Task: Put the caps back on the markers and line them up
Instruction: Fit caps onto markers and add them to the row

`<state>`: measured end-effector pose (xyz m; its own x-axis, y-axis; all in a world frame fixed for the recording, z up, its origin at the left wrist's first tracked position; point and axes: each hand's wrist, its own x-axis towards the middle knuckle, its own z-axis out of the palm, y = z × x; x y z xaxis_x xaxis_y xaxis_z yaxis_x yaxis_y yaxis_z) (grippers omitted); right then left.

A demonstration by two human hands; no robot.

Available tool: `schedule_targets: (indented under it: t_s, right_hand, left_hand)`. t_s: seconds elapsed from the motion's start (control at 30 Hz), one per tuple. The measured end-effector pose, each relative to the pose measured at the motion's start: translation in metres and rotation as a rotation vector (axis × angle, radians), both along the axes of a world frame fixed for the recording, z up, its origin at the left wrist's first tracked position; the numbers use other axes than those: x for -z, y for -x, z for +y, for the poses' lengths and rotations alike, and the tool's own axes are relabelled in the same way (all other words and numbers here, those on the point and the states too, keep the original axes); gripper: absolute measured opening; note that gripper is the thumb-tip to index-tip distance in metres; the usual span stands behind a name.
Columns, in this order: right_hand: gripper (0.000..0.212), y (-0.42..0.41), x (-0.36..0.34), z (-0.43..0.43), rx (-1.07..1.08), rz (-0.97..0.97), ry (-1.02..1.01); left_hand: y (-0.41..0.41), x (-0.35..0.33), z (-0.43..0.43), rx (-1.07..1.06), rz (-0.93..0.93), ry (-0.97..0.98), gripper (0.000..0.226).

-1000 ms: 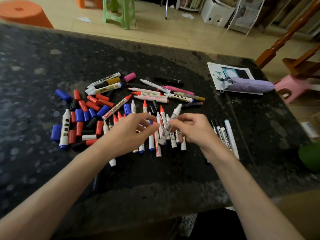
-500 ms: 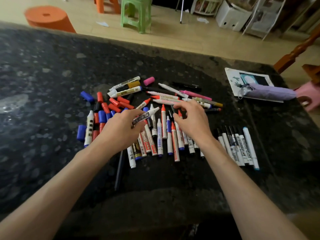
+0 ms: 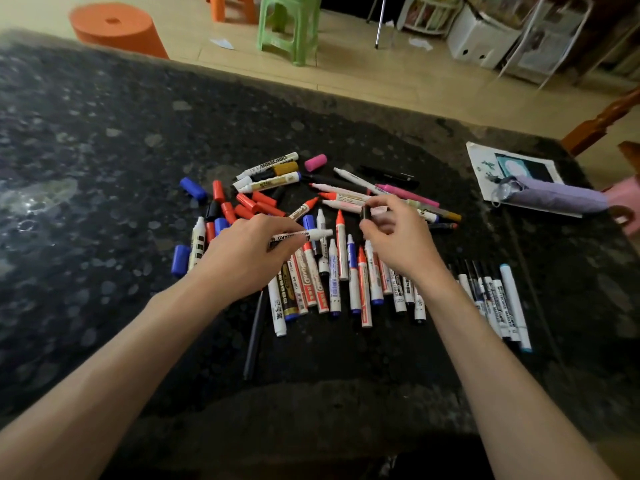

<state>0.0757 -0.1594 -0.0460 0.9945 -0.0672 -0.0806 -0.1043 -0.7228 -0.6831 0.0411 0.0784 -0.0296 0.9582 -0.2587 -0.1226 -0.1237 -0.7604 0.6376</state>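
Note:
My left hand [image 3: 247, 254] grips an uncapped white whiteboard marker [image 3: 308, 234], its tip pointing right. My right hand [image 3: 398, 237] pinches a small black cap [image 3: 365, 213] a little to the right of that tip. Under both hands lie several uncapped markers [image 3: 341, 271] side by side, red, blue and black tipped. Loose red, blue and black caps [image 3: 242, 206] are scattered at the left. A row of capped black markers [image 3: 491, 296] lies at the right on the dark stone table [image 3: 104, 150].
A pink cap [image 3: 316, 161] and more markers [image 3: 266, 174] lie farther back. A purple folded umbrella [image 3: 550, 195] rests on a printed sheet [image 3: 485, 161] at the right. A long dark stick [image 3: 254, 337] lies near the front. Stools stand beyond the table.
My left hand picked up a white marker and turned its tip to the right. My right hand left the marker it held, reached back and lifted a black cap.

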Motion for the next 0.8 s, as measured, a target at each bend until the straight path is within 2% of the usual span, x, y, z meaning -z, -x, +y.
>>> schedule_targets:
  t_s: [0.03,0.13,0.3,0.63,0.8]
  right_hand:
    - [0.028,0.007,-0.003,-0.001,-0.012,0.014,-0.116]
    - [0.033,0.030,-0.010,-0.010,-0.084,-0.003,-0.209]
    - [0.023,0.057,-0.020,-0.026,-0.132,-0.043,-0.380]
    - [0.018,0.066,-0.012,-0.035,-0.182,-0.088,-0.381]
    - [0.019,0.070,-0.009,-0.032,-0.169,-0.131,-0.347]
  left_hand:
    - [-0.001,0.000,0.000,0.011,0.000,0.007,0.035]
    - [-0.002,0.002,-0.004,0.034,0.005,0.032,0.034]
    - [-0.002,0.003,-0.014,0.066,-0.014,0.082,0.032]
    - [-0.005,0.010,-0.038,0.135,-0.023,0.148,0.023]
    - [-0.003,0.011,-0.041,0.167,-0.056,0.159,0.031]
